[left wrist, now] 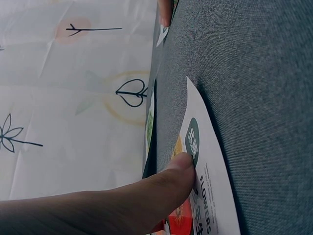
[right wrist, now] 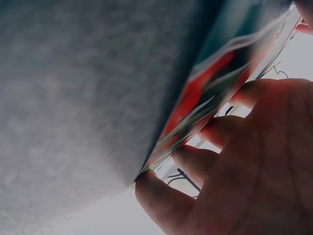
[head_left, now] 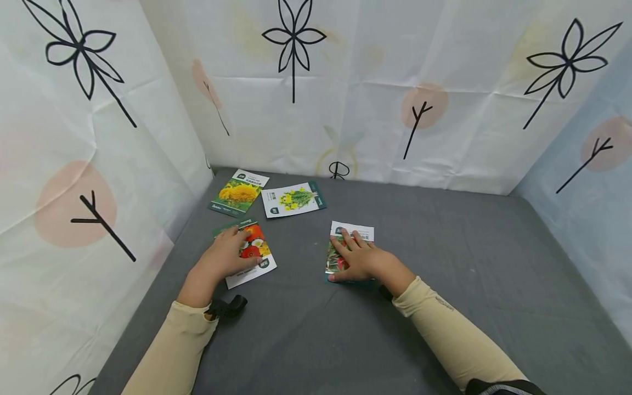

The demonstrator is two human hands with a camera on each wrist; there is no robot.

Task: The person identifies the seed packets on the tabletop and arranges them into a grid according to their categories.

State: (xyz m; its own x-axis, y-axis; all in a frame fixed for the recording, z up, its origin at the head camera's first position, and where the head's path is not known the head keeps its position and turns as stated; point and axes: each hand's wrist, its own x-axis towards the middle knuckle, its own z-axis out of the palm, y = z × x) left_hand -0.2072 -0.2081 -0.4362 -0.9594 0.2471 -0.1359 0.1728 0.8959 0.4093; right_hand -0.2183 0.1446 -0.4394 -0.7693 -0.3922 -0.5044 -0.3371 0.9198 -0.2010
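My left hand (head_left: 223,255) lies over a seed packet (head_left: 269,264) with red, orange and white flowers. Its thumb (left wrist: 180,169) rests on the printed face, and the packet's corner stands slightly off the cloth in the left wrist view. My right hand (head_left: 362,260) is spread over another seed packet (head_left: 336,255), which has a white top and a red and green picture. In the right wrist view several fingertips touch that packet (right wrist: 200,93). The hand hides much of its front.
Behind the left hand lie a packet with a yellow bloom (head_left: 238,193) and a sideways packet with small yellow flowers (head_left: 291,199). Grey cloth (head_left: 469,274) covers the table. White patterned curtains (head_left: 370,66) stand along the back and sides.
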